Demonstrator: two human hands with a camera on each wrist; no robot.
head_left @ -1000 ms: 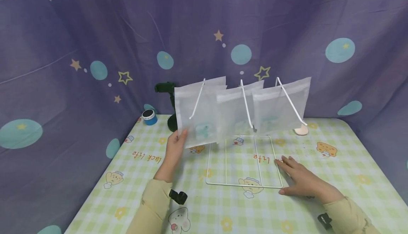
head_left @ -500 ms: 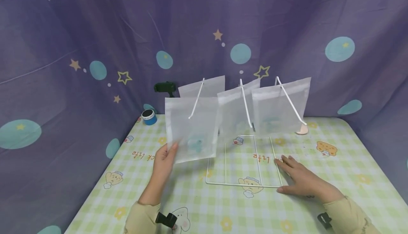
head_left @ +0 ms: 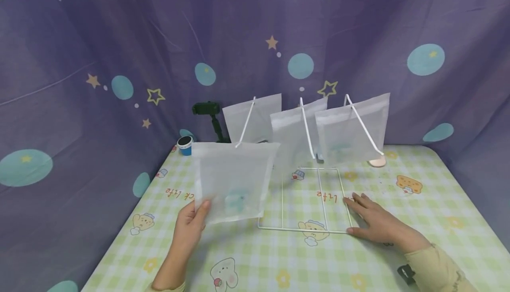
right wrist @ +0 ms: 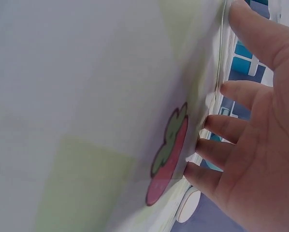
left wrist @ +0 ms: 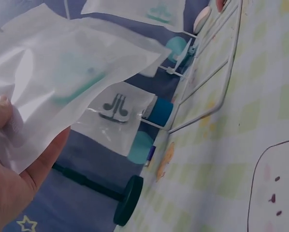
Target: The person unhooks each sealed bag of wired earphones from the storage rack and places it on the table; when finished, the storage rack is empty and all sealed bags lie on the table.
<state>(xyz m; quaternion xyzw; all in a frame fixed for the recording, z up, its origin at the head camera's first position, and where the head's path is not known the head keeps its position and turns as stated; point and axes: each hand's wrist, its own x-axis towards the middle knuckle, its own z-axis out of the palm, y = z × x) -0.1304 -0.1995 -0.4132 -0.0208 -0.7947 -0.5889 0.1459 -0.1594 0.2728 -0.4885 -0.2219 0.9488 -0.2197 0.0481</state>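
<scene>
My left hand (head_left: pixel 188 228) pinches the lower left edge of a frosted zip bag (head_left: pixel 235 163) with a teal item inside. This bag is in front of the left hook of a white wire rack (head_left: pixel 304 230). Three similar bags hang on the rack's hooks: a left bag (head_left: pixel 267 110), a middle bag (head_left: pixel 292 135) and a right bag (head_left: pixel 346 135). In the left wrist view, one hanging bag (left wrist: pixel 142 99) shows a dark curved shape inside. My right hand (head_left: pixel 378 223) lies at the rack base's right side, fingers extended, fingertips at the wire and tablecloth.
A blue round container (head_left: pixel 186 146) with a dark top stands at the back left. Beside it is a dark stand (head_left: pixel 207 108), partly behind the bags. A pale round disc (head_left: pixel 377 163) lies behind the right bag. A purple curtain (head_left: pixel 159 53) encloses the table.
My left hand has drawn its bag down, left and toward me, away from the left hook, uncovering another bag hanging there. The right hand has stayed almost still at the rack.
</scene>
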